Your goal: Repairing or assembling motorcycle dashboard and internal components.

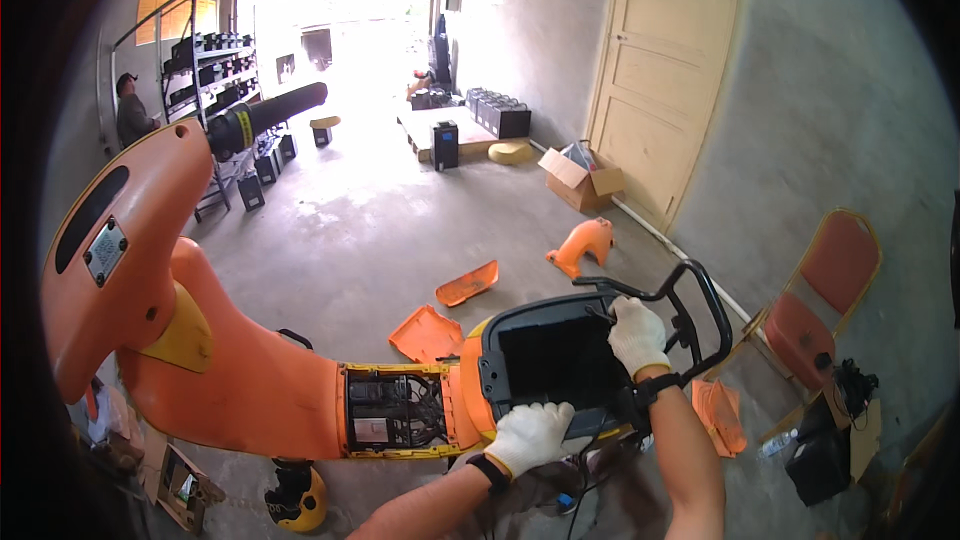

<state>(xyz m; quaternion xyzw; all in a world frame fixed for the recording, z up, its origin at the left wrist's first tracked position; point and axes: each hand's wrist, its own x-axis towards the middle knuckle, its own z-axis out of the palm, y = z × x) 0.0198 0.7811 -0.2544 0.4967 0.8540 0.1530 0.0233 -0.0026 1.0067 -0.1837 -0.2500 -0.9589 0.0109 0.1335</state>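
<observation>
A smooth orange plastic scooter (250,380) is stood across the floor (310,275), long axis left-right, front pointed left. Over its curved dark compartment rim (492,372), the knit-gloved left hand (533,437) and right hand (637,333) are half-curled; what is gripped cannot be told.

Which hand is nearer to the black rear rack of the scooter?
Right. The right hand is just beside the rack; the left hand is farther away, at the near edge of the open compartment.
</observation>
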